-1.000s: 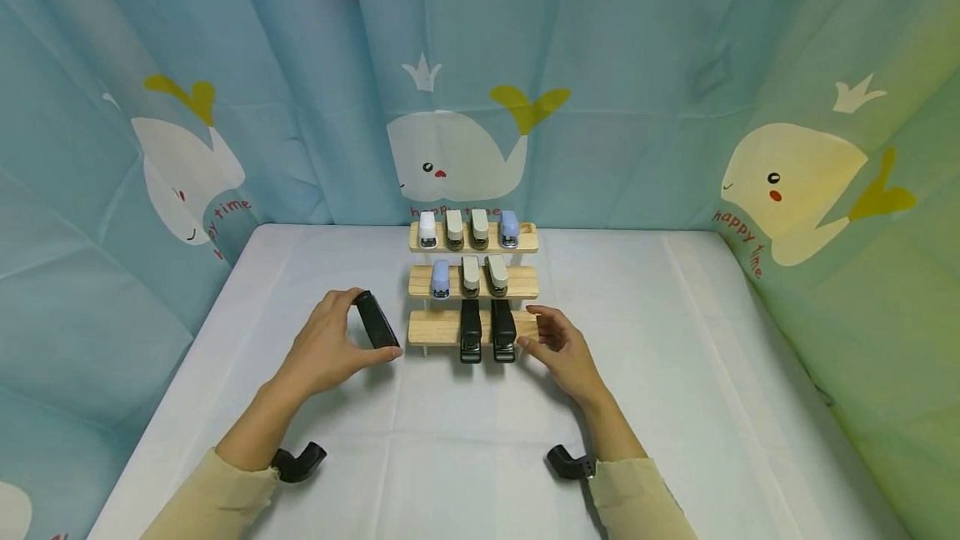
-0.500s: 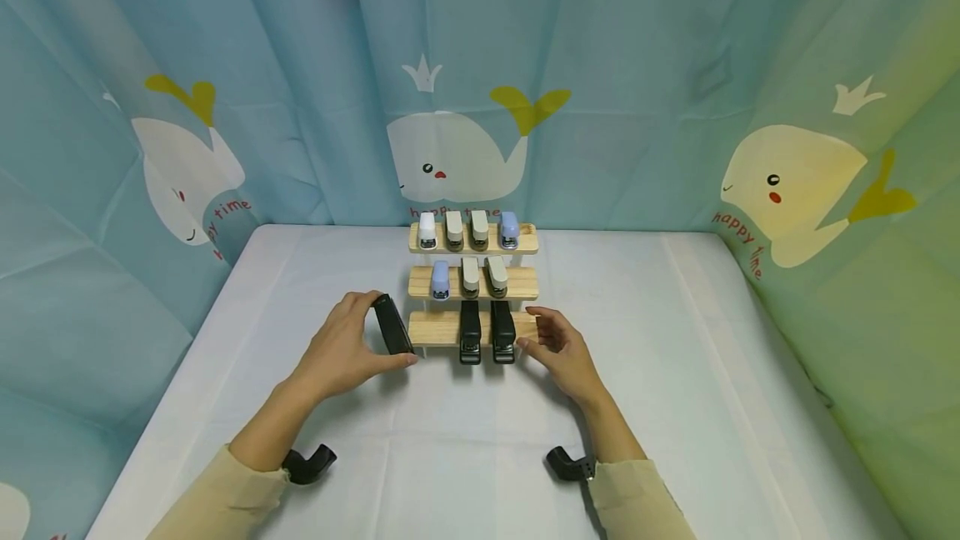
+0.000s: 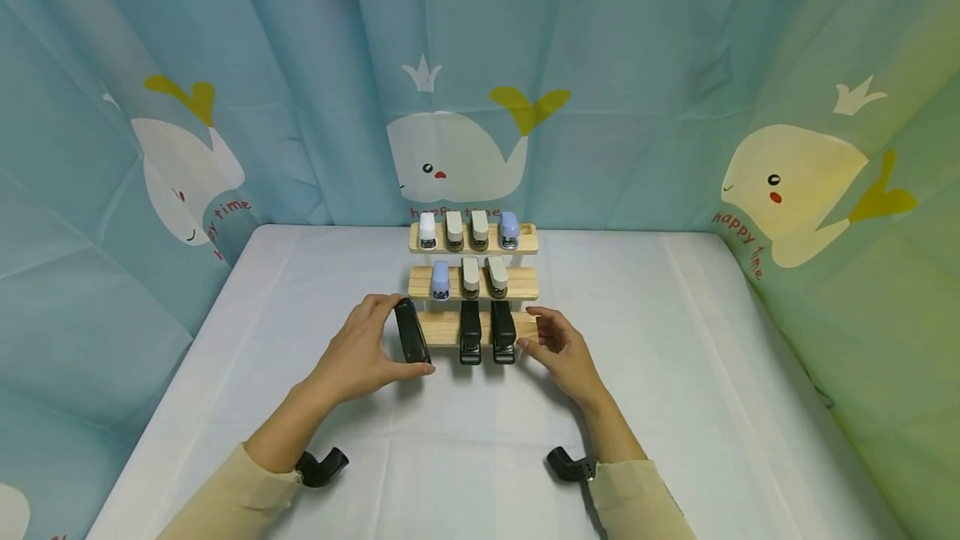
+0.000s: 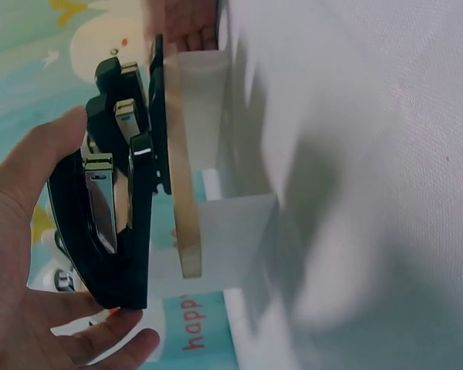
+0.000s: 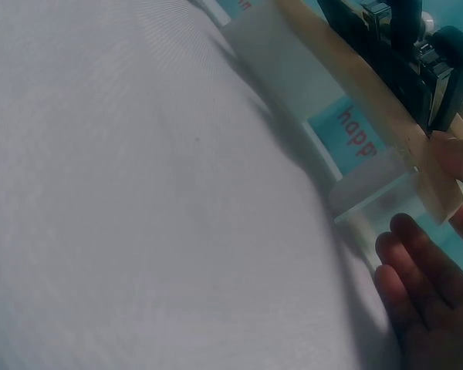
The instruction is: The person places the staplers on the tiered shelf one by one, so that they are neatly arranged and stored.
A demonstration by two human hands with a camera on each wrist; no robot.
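My left hand (image 3: 358, 361) holds a black stapler (image 3: 412, 332) between thumb and fingers. In the left wrist view, this stapler (image 4: 100, 216) is beside the lowest board's left end, partly in front of it; I cannot tell if they touch. Two more black staplers (image 3: 470, 332) stand side by side on the lowest board of a three-step wooden display rack (image 3: 442, 330). At that board's right end is my right hand (image 3: 567, 361), thumb at the front and index finger at the back, gripping the board's end (image 5: 436, 185). Its other fingers are loosely bent below.
The middle step bears a small blue stapler (image 3: 441, 280) and two pale grey ones (image 3: 470, 277). On the top step stand white, grey and blue mini staplers (image 3: 509, 229). A white-covered table (image 3: 675, 373) lies beneath, with a whale-print curtain (image 3: 637, 107) behind.
My left hand has carried the black stapler rightward, from left of the rack to the lowest board's left end. My right hand has stayed in place.
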